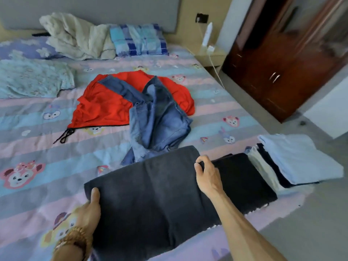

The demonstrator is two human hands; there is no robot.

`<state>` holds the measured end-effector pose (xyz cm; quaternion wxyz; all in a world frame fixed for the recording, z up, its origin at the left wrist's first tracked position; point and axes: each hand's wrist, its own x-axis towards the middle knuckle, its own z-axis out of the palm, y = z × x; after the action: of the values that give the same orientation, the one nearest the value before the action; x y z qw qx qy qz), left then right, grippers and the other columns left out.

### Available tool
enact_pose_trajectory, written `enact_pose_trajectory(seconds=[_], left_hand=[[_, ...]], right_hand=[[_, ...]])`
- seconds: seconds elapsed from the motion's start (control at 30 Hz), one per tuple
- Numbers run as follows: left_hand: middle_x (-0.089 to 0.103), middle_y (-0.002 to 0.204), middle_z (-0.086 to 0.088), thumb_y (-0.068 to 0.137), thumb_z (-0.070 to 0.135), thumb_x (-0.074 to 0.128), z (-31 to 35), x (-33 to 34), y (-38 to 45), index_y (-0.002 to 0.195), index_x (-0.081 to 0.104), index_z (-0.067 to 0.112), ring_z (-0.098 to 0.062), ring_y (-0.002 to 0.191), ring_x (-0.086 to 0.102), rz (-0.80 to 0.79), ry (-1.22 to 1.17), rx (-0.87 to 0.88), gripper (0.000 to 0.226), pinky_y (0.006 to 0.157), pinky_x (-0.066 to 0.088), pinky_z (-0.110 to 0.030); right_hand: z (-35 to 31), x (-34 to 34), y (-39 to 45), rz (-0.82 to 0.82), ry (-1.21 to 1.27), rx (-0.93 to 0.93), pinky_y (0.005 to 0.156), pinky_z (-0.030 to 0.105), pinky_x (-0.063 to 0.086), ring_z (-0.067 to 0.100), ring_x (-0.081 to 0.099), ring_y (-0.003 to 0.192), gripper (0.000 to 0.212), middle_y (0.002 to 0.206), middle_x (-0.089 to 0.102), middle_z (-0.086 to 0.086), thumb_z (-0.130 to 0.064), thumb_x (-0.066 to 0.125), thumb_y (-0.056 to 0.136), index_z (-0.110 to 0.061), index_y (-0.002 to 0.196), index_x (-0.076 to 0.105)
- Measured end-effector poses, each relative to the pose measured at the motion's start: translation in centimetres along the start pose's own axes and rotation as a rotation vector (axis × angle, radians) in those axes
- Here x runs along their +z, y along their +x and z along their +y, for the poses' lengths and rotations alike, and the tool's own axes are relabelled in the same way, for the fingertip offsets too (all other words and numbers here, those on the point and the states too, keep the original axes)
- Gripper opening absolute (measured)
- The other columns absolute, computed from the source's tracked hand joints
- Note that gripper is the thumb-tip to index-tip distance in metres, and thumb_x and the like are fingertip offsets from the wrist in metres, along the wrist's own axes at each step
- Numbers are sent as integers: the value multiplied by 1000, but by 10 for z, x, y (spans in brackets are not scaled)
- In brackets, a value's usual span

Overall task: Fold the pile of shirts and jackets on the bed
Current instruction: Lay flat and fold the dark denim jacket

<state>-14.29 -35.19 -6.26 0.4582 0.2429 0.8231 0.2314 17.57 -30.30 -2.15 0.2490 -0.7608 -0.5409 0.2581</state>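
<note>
A dark grey garment (150,194) lies flat and partly folded at the near edge of the bed (37,147). My left hand (90,206) grips its left edge, thumb on top and fingers hidden under the cloth. My right hand (207,176) pinches its far right corner. Beyond it, blue denim clothing (160,117) lies crumpled over a red garment (105,102) in the middle of the bed. A black folded piece (244,178) lies right of the grey one, beside a stack of folded clothes (297,159) topped with pale blue.
Pillows and a cream blanket (75,36) lie at the headboard, with a pale green cloth (32,78) at the left. A bedside table (211,55) and a dark wooden wardrobe (278,72) stand to the right. Grey floor runs along the bed's right side.
</note>
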Motion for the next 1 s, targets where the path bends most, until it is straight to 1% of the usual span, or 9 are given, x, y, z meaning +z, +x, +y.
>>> enact_pose_trajectory(seconds=[0.07,0.13,0.43,0.53,0.63,0.73,0.83,0.93,1.0], left_hand=[[48,138,-28,99,55,27,36,44,-38,133,49,-7,-40,127,44,-118,-81,77,74,111,30,-42],[49,136,-27,101,47,31,54,95,-61,131,49,-10,-39,126,45,-208,-79,145,67,109,31,-37],[53,130,-10,100,49,34,87,284,-97,131,49,0,-29,124,49,-263,-186,165,60,111,33,-39],[52,132,-14,102,41,36,84,316,-83,130,46,0,-31,120,49,-262,-103,121,51,107,35,-38],[49,138,-16,102,40,35,81,334,-69,136,41,1,-34,125,47,-276,-41,63,52,112,33,-44],[50,137,-15,102,40,36,85,337,-60,135,43,2,-34,124,48,-251,-11,68,51,111,34,-45],[56,127,-14,101,38,40,91,329,-52,129,47,5,-34,114,54,-241,114,123,44,103,43,-46],[66,105,-10,97,42,48,92,307,-46,113,55,14,-28,94,62,-177,287,265,32,90,50,-36],[64,98,-2,96,42,51,88,280,-37,107,57,19,-21,88,60,-136,342,345,26,82,49,-29]], right_hand=[[37,-46,11,38,-7,44,77,32,44,19,58,87,9,91,60,-10,-20,47,101,-25,97,53],[73,-89,24,84,-22,76,75,31,42,18,58,85,13,90,61,-11,-19,47,101,-25,93,55],[200,-192,137,102,-180,134,80,37,48,27,60,90,8,98,65,0,-19,49,100,-23,98,56],[225,-183,159,53,-284,238,88,38,46,31,58,106,22,122,58,9,-17,48,100,-19,121,54],[228,-155,160,-1,-353,91,106,39,38,28,45,129,39,145,42,9,-29,46,100,-17,138,47],[233,-124,143,-191,-519,-46,120,42,19,26,18,149,55,162,18,6,-47,32,102,-23,152,28],[239,-106,135,-268,-676,46,121,50,7,28,1,151,62,165,0,6,-51,18,102,-27,157,2],[206,-93,137,-199,-687,149,121,51,10,31,3,151,63,164,7,11,-49,24,102,-21,157,10],[161,-68,141,-150,-601,-17,120,46,19,30,16,149,57,160,22,13,-43,33,102,-16,151,29]])
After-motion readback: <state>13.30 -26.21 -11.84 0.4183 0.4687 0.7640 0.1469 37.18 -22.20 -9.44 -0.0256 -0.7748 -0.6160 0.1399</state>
